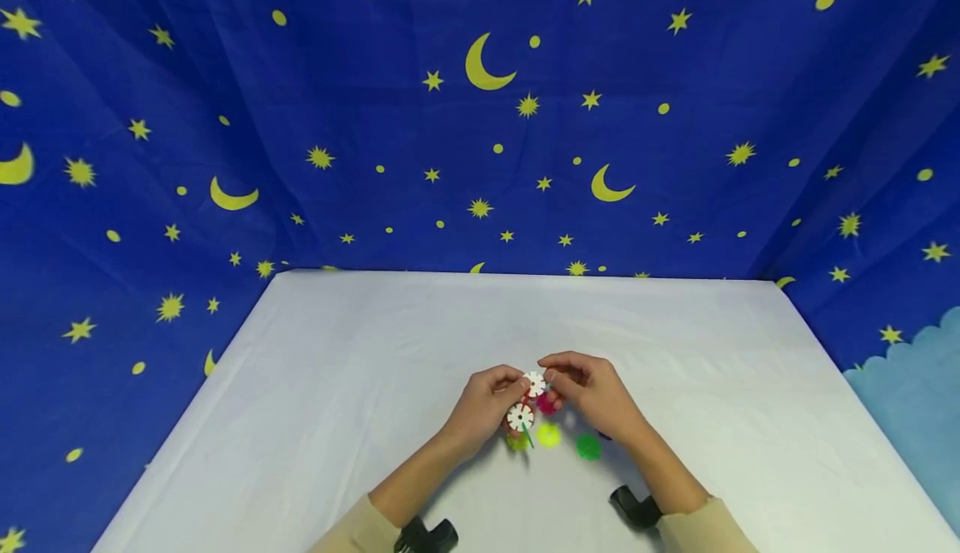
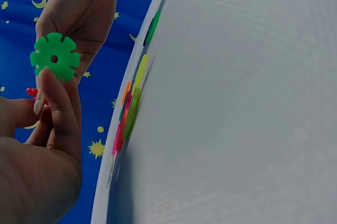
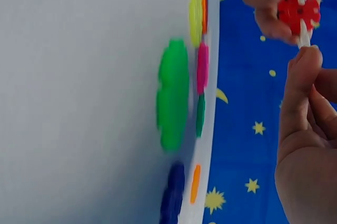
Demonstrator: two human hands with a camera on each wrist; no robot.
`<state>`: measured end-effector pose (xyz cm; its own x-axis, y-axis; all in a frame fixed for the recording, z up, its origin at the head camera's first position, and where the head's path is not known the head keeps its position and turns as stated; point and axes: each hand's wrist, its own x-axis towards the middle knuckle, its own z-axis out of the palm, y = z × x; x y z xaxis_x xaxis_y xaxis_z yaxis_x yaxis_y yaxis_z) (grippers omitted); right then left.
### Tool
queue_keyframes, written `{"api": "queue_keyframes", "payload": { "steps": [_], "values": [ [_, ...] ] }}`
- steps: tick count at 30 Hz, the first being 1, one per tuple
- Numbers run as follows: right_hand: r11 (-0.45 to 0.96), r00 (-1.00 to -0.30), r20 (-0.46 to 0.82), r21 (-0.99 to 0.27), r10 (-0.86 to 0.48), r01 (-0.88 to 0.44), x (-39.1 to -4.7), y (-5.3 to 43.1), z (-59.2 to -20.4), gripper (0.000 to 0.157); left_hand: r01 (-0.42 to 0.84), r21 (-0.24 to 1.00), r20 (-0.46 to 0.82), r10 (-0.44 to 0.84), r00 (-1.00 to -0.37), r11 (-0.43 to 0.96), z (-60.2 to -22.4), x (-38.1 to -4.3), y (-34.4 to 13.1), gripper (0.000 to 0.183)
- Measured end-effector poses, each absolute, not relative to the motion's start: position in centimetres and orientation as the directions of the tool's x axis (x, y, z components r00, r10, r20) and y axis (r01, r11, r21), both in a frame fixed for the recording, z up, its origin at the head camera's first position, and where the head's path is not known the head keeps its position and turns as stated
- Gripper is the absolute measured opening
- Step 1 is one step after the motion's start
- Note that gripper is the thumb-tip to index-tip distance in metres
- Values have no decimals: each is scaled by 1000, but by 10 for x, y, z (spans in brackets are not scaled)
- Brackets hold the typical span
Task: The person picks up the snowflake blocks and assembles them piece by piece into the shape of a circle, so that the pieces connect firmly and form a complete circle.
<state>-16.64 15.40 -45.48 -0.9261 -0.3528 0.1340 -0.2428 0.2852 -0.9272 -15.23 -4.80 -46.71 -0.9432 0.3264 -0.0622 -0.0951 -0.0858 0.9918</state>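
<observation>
Both hands are raised together over the table's front middle, around a small chain of notched plastic discs. My left hand point(image 1: 480, 411) pinches the chain between thumb and fingers. In the head view two white discs point(image 1: 520, 425) show, with red between them and a green disc point(image 2: 63, 63) hanging edge-on at the lower end. The right wrist view shows the red disc point(image 3: 289, 14) with white discs slotted in above and below. Thumb and fingertips of my right hand point(image 1: 600, 391) pinch the upper white disc point(image 3: 304, 35). Fingers partly hide the chain.
Loose discs lie on the white table point(image 1: 360, 353) beneath the hands: yellow point(image 1: 549, 435), green point(image 1: 588, 447), pink point(image 1: 545, 406), dark blue point(image 3: 171, 197) and orange point(image 3: 195, 182) among them. Black wrist devices point(image 1: 636, 510) sit near the sleeves. A blue star-patterned curtain point(image 1: 420, 128) encloses the table.
</observation>
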Motion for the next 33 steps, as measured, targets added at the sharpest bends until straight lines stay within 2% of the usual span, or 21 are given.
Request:
{"api": "queue_keyframes", "payload": {
  "steps": [6,10,17,24,27,33],
  "values": [
    [351,-951,119,-910,-286,-219,-171,168,-453,22,-104,992,-75,316,-946,-77,-466,-153,-47,22],
    [443,-956,124,-865,-267,-236,-174,175,-455,19,-96,993,-69,315,-947,-73,-469,-154,-47,23],
    [561,-923,80,-774,-375,-295,-182,175,-460,20,-97,995,-89,291,-952,-11,-468,-155,-48,21],
    [622,-901,27,-715,-433,-321,-190,179,-463,27,-87,996,-89,288,-953,20,-449,-146,-47,19],
    [630,-880,26,-689,-473,-359,-191,182,-466,30,-92,996,-89,300,-950,6,-452,-148,-47,19],
    [630,-854,56,-651,-517,-423,-191,181,-468,23,-99,995,-88,300,-950,-20,-467,-155,-50,22]
  ]
}}
